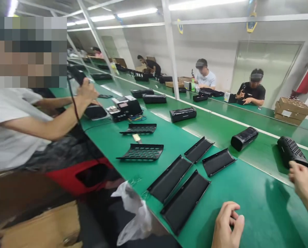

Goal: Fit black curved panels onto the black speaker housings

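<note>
At the right, my right hand (301, 177) has its fingers curled together against the near end of a black speaker casing (293, 151) with a perforated top. My left hand (228, 225) is low over the green table, fingers loosely bent and thumb apart, holding nothing. Left of it lie two long black trough-shaped panels (186, 203) (169, 177), hollow side up. Two shorter black panels (199, 150) (219, 162) lie just beyond them. Another black casing (244, 138) stands on the belt left of my right hand.
More casings (183, 114) sit along the green conveyor (213, 127). Perforated panels (141, 152) lie farther left on the table. A co-worker's hand (88, 91) holds a dark object at left. A plastic bag (133, 210) hangs by the table edge. Co-workers sit across the line.
</note>
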The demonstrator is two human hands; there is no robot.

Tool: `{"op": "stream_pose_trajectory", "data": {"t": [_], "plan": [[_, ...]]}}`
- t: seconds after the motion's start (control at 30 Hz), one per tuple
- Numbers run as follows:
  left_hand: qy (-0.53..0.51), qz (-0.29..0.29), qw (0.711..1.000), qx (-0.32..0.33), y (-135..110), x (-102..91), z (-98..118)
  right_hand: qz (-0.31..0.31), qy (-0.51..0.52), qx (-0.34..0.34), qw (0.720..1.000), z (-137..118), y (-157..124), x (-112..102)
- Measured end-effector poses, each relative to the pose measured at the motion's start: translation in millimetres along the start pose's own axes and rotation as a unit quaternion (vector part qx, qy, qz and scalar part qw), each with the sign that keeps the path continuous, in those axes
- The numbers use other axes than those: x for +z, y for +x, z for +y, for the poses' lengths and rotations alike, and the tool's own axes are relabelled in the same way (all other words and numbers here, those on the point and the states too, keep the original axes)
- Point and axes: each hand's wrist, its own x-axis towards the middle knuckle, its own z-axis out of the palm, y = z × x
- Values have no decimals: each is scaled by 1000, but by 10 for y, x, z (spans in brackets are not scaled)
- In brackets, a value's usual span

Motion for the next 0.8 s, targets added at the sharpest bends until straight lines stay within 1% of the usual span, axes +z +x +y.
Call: {"op": "stream_pose_trajectory", "data": {"t": [0.03,0.1,0.17,0.2,0.23,0.27,0.3,0.33,0.4,0.47,0.5,0.57,0.63,0.7,0.8], "plan": [[-3,2,1000,-1,-4,0,-12,-42,-11,7,999,69,-139,235],[-11,3,1000,-8,-18,-11,-41,-132,-36,36,990,185,-382,792],[-24,-2,999,-26,-34,-32,-70,-184,-52,64,979,222,-526,1336],[-33,-6,999,-36,-40,-43,-83,-199,-58,75,975,205,-557,1557],[-44,-9,998,-44,-43,-54,-91,-209,-63,83,972,172,-564,1731],[-55,-12,997,-49,-44,-62,-94,-216,-67,90,970,129,-553,1853],[-66,-16,996,-54,-41,-68,-88,-221,-71,94,968,84,-530,1925],[-74,-20,995,-59,-36,-71,-75,-225,-75,97,967,42,-501,1952],[-88,-34,993,-75,-19,-76,-27,-228,-82,96,965,-29,-439,1897],[-115,-37,988,-100,1,-86,32,-228,-86,86,966,-84,-389,1727],[-141,-26,983,-116,10,-94,58,-229,-87,80,966,-109,-371,1608],[-214,12,965,-151,27,-117,93,-238,-87,71,965,-151,-358,1317],[-288,42,939,-182,41,-137,107,-257,-88,71,960,-171,-392,987],[-341,34,920,-191,46,-139,113,-283,-91,81,951,-150,-485,658],[-404,-19,895,-188,9,-99,133,-323,-97,103,936,-40,-711,237]]}}
